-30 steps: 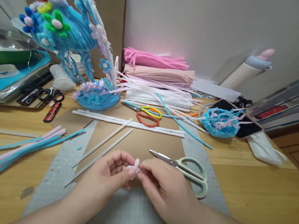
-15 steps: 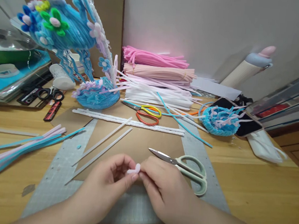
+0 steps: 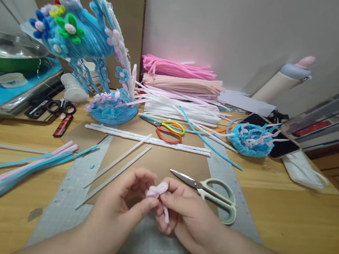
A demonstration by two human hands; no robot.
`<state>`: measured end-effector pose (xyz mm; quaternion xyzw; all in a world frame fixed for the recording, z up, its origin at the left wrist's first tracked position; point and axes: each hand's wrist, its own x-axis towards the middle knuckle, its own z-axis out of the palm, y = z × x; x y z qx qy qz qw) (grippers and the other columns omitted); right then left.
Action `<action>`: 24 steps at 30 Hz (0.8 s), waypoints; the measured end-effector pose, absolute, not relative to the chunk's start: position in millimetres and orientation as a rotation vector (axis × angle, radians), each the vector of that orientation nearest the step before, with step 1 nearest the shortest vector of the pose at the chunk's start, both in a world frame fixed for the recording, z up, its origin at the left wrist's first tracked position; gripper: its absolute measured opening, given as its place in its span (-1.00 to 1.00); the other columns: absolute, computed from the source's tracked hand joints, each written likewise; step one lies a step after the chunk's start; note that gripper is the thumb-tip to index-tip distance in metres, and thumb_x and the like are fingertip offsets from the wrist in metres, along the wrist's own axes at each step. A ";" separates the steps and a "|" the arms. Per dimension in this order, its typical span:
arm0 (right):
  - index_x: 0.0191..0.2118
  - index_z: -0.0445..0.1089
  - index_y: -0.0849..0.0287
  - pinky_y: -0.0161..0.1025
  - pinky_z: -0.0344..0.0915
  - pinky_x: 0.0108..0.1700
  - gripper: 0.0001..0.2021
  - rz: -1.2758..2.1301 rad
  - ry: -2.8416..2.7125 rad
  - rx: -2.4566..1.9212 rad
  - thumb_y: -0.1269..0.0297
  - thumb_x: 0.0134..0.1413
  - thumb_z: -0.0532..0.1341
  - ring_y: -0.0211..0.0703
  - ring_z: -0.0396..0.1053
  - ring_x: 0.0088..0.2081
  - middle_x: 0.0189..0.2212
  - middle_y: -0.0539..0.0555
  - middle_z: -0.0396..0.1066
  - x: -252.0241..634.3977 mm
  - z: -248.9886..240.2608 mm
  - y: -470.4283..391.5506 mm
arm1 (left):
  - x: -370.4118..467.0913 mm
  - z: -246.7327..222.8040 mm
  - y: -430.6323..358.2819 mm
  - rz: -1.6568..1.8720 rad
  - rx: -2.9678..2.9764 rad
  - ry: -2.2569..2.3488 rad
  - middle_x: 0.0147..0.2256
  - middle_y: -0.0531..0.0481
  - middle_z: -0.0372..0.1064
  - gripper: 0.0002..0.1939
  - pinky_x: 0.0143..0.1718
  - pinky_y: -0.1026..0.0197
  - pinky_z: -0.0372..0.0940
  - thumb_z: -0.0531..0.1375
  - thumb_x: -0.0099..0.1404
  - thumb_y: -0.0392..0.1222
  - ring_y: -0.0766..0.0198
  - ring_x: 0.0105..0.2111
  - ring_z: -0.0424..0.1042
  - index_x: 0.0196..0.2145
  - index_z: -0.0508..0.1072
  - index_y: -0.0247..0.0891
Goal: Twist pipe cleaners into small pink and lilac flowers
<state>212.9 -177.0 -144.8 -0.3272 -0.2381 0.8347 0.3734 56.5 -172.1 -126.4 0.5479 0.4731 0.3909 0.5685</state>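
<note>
Two hands are working one small pale-pink fuzzy piece (image 3: 152, 191) in mid-air, above the near part of the brown board (image 3: 160, 162) and the grey cutting mat (image 3: 72, 197). From my end of the feed, the left hand (image 3: 123, 202) has its fingers curled and thumb against the piece's near side, while the right hand (image 3: 191, 213) pinches it between thumb and forefinger. By my reading the shaping is partway along: the upper part is bent into a rounded loop, yet a loose end (image 3: 166, 214) hangs below the right fingertips, not tucked or trimmed. How the folds join is hidden from me by the fingers. Green-handled scissors (image 3: 196, 184) lie unheld just beside the right hand. Farther back, I count as well advanced the flowered blue ornament (image 3: 91, 35) and the round blue piece (image 3: 250, 141), whereas the pink and blue stems (image 3: 36, 169) at left lie unshaped.
</note>
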 end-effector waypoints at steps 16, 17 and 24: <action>-0.35 0.23 0.23 -0.53 0.13 -0.67 -0.72 2.090 -0.819 -0.859 0.12 0.03 0.25 -0.40 0.28 -0.66 -0.65 -0.05 0.33 212.4 -145.6 -178.8 | 46.0 -123.6 -166.4 0.887 1.730 1.049 -0.43 0.10 0.36 -0.93 -0.33 0.33 0.26 0.21 0.17 -0.34 0.35 -0.39 0.38 -0.41 0.42 -0.19; -0.35 0.23 0.22 -0.53 0.13 -0.67 -0.73 2.068 -0.822 -0.876 0.12 0.03 0.25 -0.41 0.27 -0.67 -0.66 -0.06 0.33 212.2 -145.4 -179.0 | 46.5 -124.0 -166.0 0.895 1.765 1.051 -0.41 0.10 0.35 -0.91 -0.32 0.32 0.26 0.20 0.18 -0.35 0.34 -0.37 0.38 -0.38 0.40 -0.19; -0.36 0.24 0.22 -0.50 0.15 -0.66 -0.74 2.038 -0.813 -0.917 0.13 0.03 0.25 -0.39 0.27 -0.66 -0.66 -0.07 0.32 210.9 -146.2 -181.6 | 48.0 -124.1 -164.2 0.913 1.899 1.138 -0.43 0.09 0.27 -0.87 -0.35 0.30 0.22 0.18 0.19 -0.37 0.34 -0.38 0.32 -0.45 0.30 -0.22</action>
